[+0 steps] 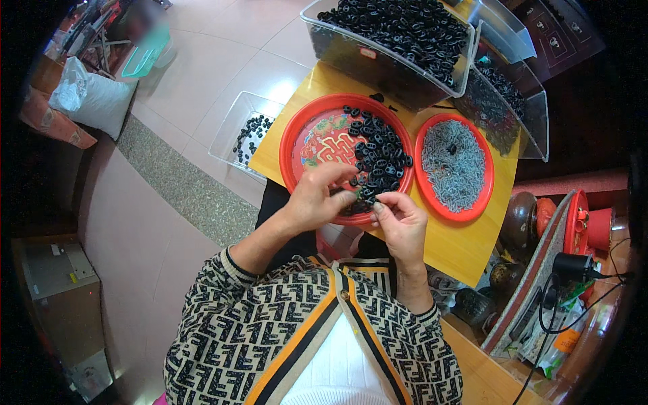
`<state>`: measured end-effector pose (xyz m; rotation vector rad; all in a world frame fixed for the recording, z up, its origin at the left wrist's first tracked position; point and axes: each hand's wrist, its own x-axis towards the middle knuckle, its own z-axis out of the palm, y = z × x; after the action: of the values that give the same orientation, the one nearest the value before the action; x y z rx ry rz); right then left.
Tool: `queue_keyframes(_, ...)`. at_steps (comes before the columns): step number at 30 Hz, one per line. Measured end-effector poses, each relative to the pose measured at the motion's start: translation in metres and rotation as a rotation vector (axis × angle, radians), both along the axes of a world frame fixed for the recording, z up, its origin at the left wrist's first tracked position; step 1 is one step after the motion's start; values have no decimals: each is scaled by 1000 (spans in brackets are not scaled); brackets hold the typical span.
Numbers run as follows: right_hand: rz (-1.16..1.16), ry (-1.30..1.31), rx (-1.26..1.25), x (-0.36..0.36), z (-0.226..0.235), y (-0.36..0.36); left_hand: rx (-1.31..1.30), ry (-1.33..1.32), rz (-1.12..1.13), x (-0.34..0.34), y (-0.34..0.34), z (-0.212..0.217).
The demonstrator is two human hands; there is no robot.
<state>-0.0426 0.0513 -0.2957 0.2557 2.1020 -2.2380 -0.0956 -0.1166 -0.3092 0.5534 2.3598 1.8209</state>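
On the yellow table (pixel 466 243) stands a big clear bin (pixel 388 64) full of small black pieces, and in front of it are a red tray (pixel 304 135) with a heap of the same pieces and a smaller red plate (pixel 482 196) with thin grey parts. Over the near edge of the tray, the left hand (pixel 317 199) has its fingers bent around something, but what it holds cannot be seen. Just beside it, the right hand (pixel 401 219) pinches one small black piece (pixel 376 200) between thumb and fingertips.
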Motion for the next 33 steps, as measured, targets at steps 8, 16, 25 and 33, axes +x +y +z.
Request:
queue_keyframes(8,-47,50,-40,-3,-2,11,-560,403,54,-23,15,-10)
queue_keyframes(16,-97,13,-109,-8,-7,11,-546,389,21,-22,22,-16)
queue_keyframes(25,18,53,-34,-12,13,-4,687,-619,-154,-3,-3,2)
queue_keyframes(33,41,57,58,-13,25,-20,836,-698,-147,8,-11,4)
